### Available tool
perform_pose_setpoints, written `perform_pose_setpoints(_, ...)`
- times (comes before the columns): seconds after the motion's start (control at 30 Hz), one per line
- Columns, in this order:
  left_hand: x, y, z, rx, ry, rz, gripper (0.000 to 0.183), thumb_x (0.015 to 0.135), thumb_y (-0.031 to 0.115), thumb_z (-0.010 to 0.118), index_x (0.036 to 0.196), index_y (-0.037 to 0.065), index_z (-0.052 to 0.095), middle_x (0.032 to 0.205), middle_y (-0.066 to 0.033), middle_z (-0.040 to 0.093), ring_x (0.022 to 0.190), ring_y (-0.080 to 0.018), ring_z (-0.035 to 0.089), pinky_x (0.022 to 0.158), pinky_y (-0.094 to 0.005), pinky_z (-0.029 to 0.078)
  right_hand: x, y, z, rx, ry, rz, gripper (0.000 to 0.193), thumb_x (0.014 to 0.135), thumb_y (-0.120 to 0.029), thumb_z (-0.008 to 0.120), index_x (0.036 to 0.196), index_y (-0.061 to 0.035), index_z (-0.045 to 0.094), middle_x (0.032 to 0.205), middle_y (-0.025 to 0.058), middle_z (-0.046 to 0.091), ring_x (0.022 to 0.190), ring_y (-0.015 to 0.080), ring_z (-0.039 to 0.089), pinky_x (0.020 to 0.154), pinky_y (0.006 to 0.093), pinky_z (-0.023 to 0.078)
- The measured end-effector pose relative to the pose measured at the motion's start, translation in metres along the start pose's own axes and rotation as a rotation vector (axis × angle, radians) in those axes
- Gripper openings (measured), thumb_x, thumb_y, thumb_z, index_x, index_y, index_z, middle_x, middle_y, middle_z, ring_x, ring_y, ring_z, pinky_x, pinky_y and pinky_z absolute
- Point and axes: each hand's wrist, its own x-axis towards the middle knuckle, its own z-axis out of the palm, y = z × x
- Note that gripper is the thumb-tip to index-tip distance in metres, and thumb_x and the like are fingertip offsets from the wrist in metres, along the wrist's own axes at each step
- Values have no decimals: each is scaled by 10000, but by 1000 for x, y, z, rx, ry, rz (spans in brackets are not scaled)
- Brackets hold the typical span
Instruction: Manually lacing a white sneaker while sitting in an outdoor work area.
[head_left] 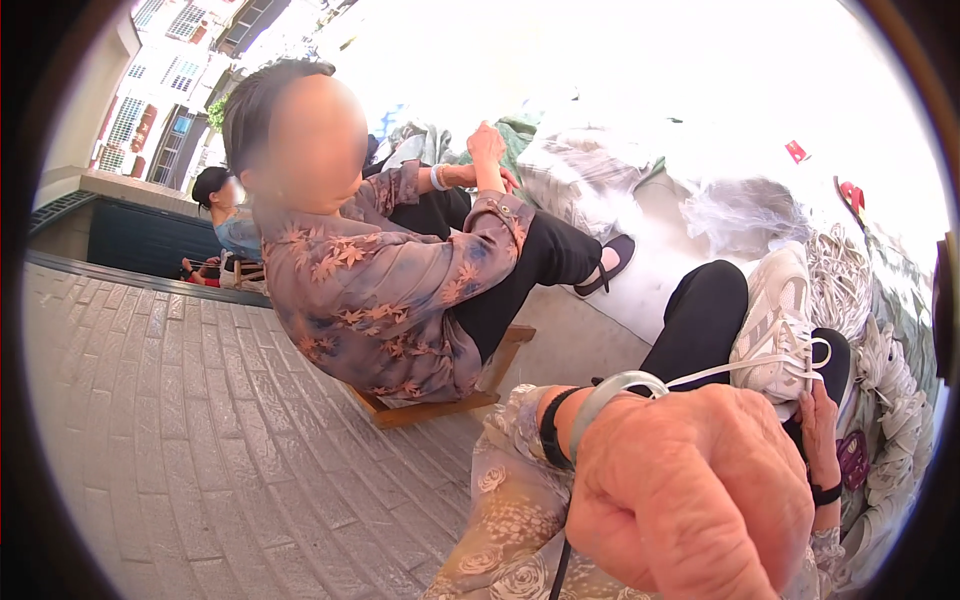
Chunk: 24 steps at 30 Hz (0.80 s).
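Note:
A white lace-up sneaker [778, 310] rests on my dark-trousered legs. My right hand [820, 425], with a black band at its wrist, is closed on the sneaker near its lower end. From the sneaker a white shoelace [722, 371] runs left and passes behind my left hand [690, 490]. Large and close in front, that hand is in a fist, with a pale bangle and a black band on its wrist. Its fingertips are turned out of sight, so the lace in its grip is hidden.
Bundled white laces [838, 280] lie beyond the sneaker, with several white shoes [895, 420] piled at the right. Clear plastic bags [745, 215] and a red-handled tool [851, 197] lie farther off. A co-worker in a leaf-patterned shirt [390, 300] sits close at my left on a wooden stool [440, 410].

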Motion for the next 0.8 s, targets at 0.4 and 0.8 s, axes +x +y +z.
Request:
perform_pose_setpoints(0.4,6,-36,34,-440,-309,-317,256,931,14,417,1002,-127,618,816,-208,628,620,-274,609,506,-344,468,10,4,-8,267,-66,83,365,948,-330,479,1135,-19,525,541,-7,490,446,51,450,384,199,341)
perform_pose_setpoints(0.8,-41,-74,62,-84,-887,-659,197,844,212,564,843,24,625,714,-123,609,600,-263,588,532,-359,431,2,2,-10,273,-29,82,315,919,-260,505,1116,-16,536,535,15,512,449,80,472,423,235,370)
